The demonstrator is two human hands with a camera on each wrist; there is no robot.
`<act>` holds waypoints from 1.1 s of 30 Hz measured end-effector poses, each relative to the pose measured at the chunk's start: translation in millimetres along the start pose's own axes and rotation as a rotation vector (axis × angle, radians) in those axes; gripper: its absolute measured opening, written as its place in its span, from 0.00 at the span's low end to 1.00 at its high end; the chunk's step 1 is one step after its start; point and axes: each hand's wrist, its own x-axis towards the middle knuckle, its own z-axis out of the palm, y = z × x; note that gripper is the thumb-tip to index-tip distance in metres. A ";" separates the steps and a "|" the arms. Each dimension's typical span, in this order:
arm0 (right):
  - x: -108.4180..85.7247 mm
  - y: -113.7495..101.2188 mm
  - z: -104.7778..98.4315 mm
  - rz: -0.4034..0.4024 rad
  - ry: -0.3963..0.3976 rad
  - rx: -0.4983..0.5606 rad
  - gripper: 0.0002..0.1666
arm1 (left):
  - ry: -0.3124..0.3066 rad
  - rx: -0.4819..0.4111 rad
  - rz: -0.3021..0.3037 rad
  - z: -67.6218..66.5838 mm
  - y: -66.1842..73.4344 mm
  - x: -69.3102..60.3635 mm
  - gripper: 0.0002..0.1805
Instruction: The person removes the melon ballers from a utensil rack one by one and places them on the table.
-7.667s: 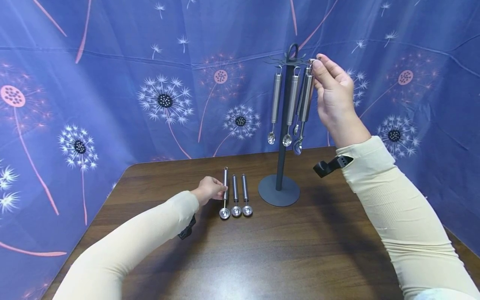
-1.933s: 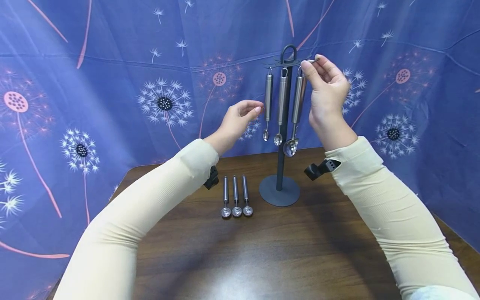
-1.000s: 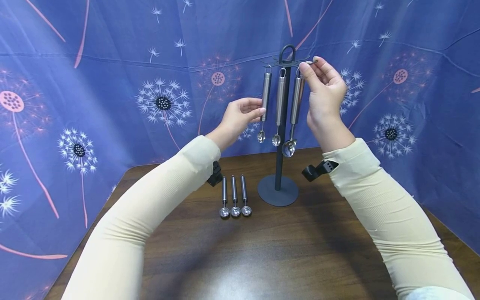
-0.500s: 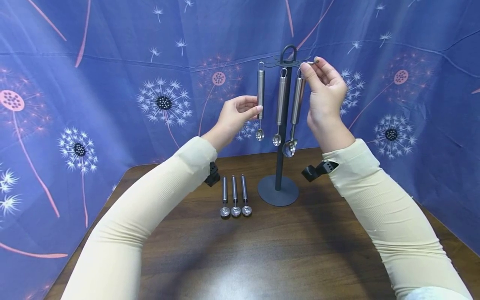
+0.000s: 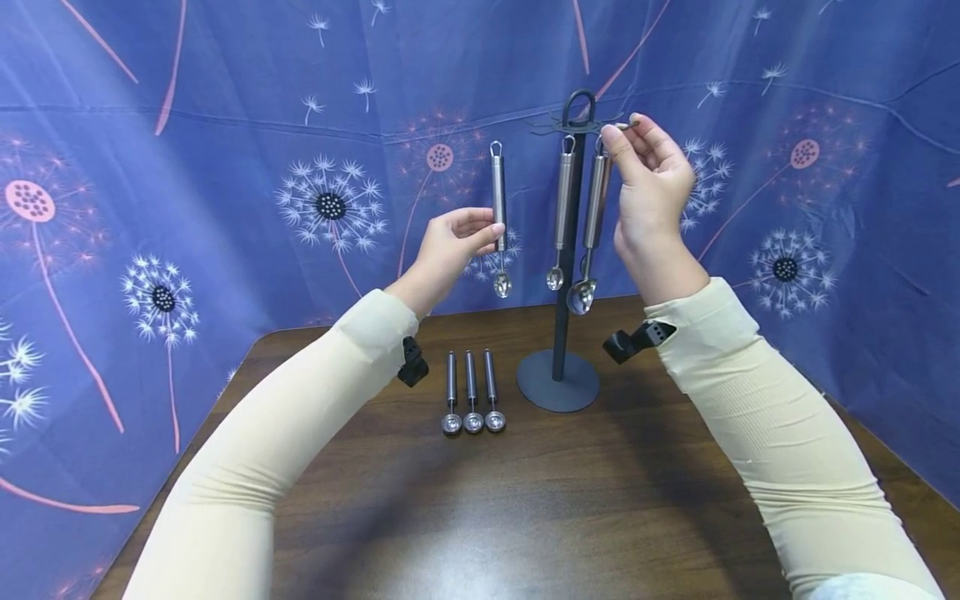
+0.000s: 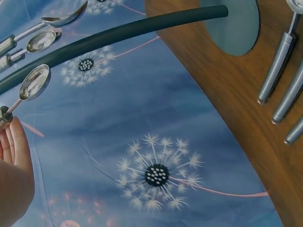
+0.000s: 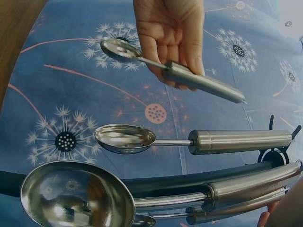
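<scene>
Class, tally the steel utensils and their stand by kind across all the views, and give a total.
Round-headed utensils: 3
Small spoons: 3 (one in the left hand, one partly hidden)
Large scoop: 1
Black stand: 1
Total: 8

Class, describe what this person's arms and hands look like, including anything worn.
Two long, cream, close-fitting fabric sleeves, creased, each with a small, angular black device projecting beneath. The left hand and right hand are bare, no rings visible.
</scene>
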 end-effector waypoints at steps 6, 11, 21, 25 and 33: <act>0.1 0.9 1.0 -0.027 0.020 0.023 0.21 | 0.041 -0.003 -0.041 -15.6 -10.5 -7.1 0.18; -0.3 3.2 1.5 -0.069 0.002 0.018 0.19 | 0.078 0.006 -0.074 -30.0 -22.2 -11.9 0.19; -2.1 7.6 -0.7 -0.100 -0.024 0.013 0.23 | 0.077 0.030 -0.141 -50.4 -45.6 -24.2 0.20; -2.2 7.5 -2.4 -0.098 -0.031 0.033 0.22 | 0.087 0.039 -0.167 -55.4 -55.0 -28.2 0.19; -0.3 6.6 -2.9 -0.101 -0.020 0.062 0.16 | 0.100 0.033 -0.184 -63.5 -71.0 -36.8 0.19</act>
